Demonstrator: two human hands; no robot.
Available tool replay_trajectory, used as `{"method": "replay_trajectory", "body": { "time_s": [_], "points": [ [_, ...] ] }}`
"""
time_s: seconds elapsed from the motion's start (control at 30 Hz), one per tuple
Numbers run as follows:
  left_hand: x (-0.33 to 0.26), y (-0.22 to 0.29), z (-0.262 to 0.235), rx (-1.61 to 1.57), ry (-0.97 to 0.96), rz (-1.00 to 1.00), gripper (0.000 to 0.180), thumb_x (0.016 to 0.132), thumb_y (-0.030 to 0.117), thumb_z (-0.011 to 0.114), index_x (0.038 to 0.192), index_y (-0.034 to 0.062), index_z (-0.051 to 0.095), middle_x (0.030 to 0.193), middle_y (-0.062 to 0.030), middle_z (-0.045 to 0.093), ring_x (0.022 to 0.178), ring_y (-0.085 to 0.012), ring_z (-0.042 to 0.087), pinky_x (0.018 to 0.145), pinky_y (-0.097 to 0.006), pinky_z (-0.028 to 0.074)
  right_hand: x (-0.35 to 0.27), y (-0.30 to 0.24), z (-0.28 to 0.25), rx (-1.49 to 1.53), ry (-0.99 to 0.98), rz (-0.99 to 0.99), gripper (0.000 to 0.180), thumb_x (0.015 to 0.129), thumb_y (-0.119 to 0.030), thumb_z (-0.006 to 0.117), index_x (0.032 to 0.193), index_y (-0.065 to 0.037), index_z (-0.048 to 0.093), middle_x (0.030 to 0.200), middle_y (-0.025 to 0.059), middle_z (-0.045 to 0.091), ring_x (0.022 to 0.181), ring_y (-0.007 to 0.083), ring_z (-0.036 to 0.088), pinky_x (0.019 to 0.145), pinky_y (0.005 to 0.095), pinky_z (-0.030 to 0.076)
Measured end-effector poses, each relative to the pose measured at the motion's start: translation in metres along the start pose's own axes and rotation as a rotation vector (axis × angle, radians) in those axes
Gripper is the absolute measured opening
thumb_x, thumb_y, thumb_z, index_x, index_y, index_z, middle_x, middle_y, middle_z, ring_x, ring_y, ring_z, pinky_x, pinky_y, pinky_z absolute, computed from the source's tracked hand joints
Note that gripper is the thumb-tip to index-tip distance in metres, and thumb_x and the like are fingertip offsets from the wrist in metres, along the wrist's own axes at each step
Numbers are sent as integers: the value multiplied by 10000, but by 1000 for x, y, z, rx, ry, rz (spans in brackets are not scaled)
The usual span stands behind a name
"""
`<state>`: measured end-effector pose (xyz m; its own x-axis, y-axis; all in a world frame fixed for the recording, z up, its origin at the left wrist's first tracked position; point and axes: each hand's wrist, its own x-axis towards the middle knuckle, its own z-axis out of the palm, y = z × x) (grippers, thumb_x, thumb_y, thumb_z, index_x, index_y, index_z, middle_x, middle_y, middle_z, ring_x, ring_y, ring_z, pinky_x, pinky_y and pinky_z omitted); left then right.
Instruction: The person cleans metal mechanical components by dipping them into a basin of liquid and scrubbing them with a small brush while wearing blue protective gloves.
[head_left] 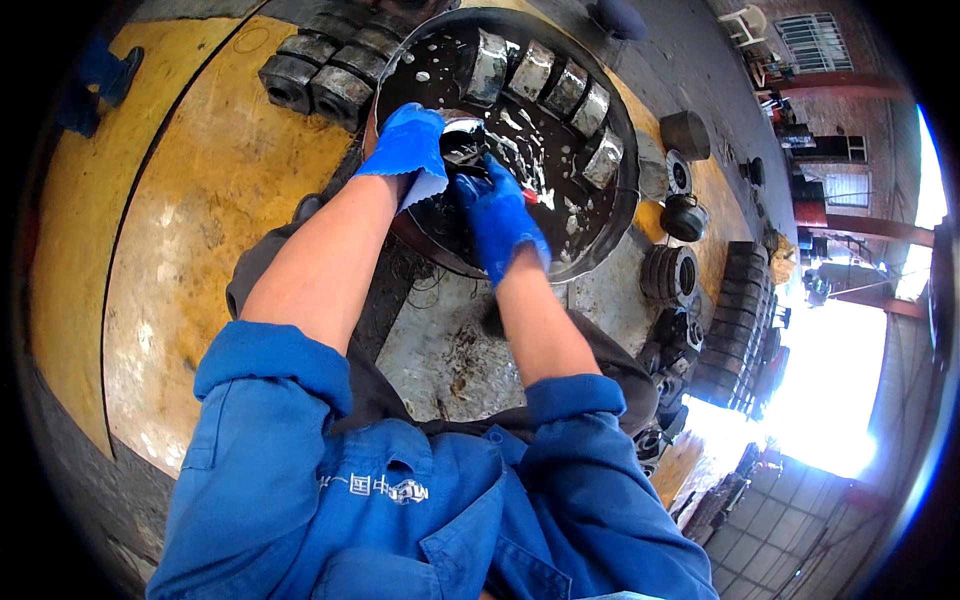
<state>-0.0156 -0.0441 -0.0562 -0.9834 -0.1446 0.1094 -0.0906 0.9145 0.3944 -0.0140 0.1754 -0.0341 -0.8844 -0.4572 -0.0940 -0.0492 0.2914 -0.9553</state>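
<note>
Both hands wear blue gloves and work over a wide round basin (612, 225) of dark liquid. My left hand (408, 145) is closed against a shiny, wet, rounded metal part (463, 138) near the basin's left side, its fingertips mostly hidden. Just below and to the right of that part, my right hand (500, 215) has its fingers curled, the thumb side toward the metal. A small red piece (530, 196) shows at its right edge; whether the hand holds it, I cannot tell. Several wet curved metal blocks (532, 70) stand in a row along the basin's far and right side.
Dark metal blocks (340, 92) are stacked left of the basin. To the right stand a dark drum-like part (685, 135), ring-shaped parts (668, 275) and a long row of blocks (735, 315). Another person's shoe (122, 76) is at upper left on the yellow floor (200, 250).
</note>
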Motion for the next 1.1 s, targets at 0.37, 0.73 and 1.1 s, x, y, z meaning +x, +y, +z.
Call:
{"method": "replay_trajectory", "body": {
  "time_s": [0.37,0.73,1.1],
  "points": [
    [2,2,28,-133,77,-21,453,658,252,823,1069,66,780,1090,-240,724,1031,-420,694,900,-478,552,62,9,14,1005,56,728,337,1027,-231,555,1321,-84,630,1287,170,679,1128,331,666,952,439,576],
    [11,-8,22,-431,-30,-312,384,797,276,722,1090,29,750,1142,-266,707,1110,-430,669,958,-462,532,58,-74,5,-1377,-803,-248,411,869,-192,741,1276,-225,692,1228,97,729,1129,315,696,931,427,565],
    [-9,25,-9,-244,3,-118,306,829,201,714,1082,44,783,1133,-272,705,1083,-427,679,954,-463,543,51,-41,-6,-761,-195,153,334,931,-330,655,1159,-103,745,1146,152,756,1120,315,704,904,410,562]
  ]
}}
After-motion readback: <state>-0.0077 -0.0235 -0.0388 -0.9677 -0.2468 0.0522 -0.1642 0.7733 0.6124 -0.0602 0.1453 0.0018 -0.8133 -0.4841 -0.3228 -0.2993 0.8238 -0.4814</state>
